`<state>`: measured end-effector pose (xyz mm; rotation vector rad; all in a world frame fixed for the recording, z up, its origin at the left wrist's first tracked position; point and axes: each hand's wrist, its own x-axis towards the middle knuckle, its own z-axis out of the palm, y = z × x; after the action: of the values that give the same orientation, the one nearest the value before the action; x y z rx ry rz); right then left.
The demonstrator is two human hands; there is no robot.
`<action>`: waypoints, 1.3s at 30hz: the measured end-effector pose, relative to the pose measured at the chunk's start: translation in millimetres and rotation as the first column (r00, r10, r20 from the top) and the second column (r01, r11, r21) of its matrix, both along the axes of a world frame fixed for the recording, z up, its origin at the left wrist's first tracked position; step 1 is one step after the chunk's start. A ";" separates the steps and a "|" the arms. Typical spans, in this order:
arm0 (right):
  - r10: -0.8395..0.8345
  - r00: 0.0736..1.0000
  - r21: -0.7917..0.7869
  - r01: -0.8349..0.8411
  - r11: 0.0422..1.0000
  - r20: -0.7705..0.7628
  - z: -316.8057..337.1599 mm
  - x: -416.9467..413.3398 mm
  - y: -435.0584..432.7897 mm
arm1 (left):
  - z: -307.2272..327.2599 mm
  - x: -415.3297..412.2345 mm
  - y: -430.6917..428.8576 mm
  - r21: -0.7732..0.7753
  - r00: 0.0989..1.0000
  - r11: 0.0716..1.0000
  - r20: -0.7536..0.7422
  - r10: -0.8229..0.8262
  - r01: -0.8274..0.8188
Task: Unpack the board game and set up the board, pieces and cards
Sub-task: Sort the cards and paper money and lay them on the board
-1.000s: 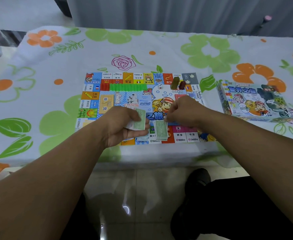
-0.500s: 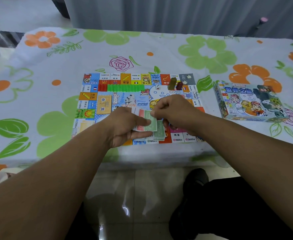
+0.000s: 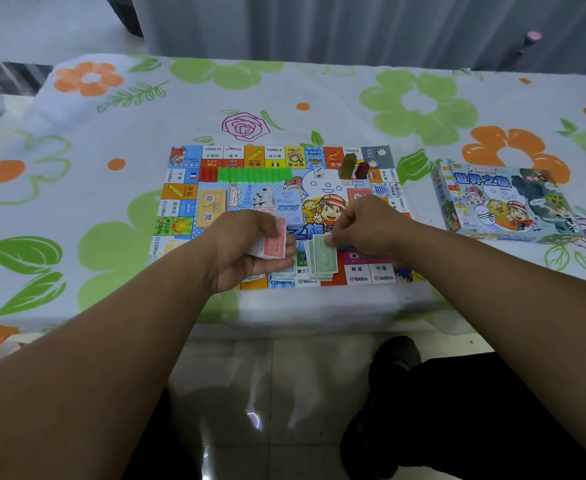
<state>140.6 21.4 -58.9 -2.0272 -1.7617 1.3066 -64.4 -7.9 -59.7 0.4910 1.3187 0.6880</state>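
Flowered bench (image 3: 319,91): board (image 3: 211,202) at near edge, box (image 3: 502,202) right; left hand (image 3: 246,247) grips red notes (image 3: 274,242), right hand (image 3: 367,226) pinches green notes (image 3: 322,259).

Board: the game board (image 3: 180,202) lay flat and unfolded near the table's front edge, with bright squares round its rim and a cartoon boy at centre.
Houses: green houses (image 3: 254,174) stood in a tight row along the far side, and red houses (image 3: 208,173) touched the row's left end.
Die: a white die (image 3: 317,173) sat just right of that row.
Tokens: an olive token (image 3: 347,167) and a dark red token (image 3: 363,170) stood side by side near the far right corner.
Red notes: the left hand (image 3: 246,247) gripped the red note stack (image 3: 272,242) over the board.
Green notes: the green note pile (image 3: 322,258) lay on the near squares, and the right hand (image 3: 367,226) pinched its far end.
Box: the game box (image 3: 499,202) lay face up, well right of the board.
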 end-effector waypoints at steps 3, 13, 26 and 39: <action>0.003 0.997 0.023 -0.005 1.000 0.077 -0.3 -2.2 1.1 | 1.6 -1.5 -1.2 -0.003 1.000 1.000 0.007 0.004 -0.004; 0.068 0.970 0.068 -0.054 0.996 -0.235 12.0 -39.6 -7.5 | -0.9 -12.9 -2.6 0.023 1.000 0.999 -0.020 -0.024 0.025; -0.041 0.969 0.037 0.051 0.998 -0.243 14.4 -74.3 -0.5 | 5.4 -53.0 4.4 0.048 0.989 0.990 -0.063 0.132 -0.129; 0.044 0.973 -0.002 -0.046 0.999 -0.228 -6.0 -128.7 -7.5 | 11.2 -90.2 -1.9 0.075 0.962 0.964 -0.077 0.261 -0.256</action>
<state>11.9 13.9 -65.0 -1.7672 -1.7094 1.4940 -154.6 -9.8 -48.5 0.4071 1.4609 0.9372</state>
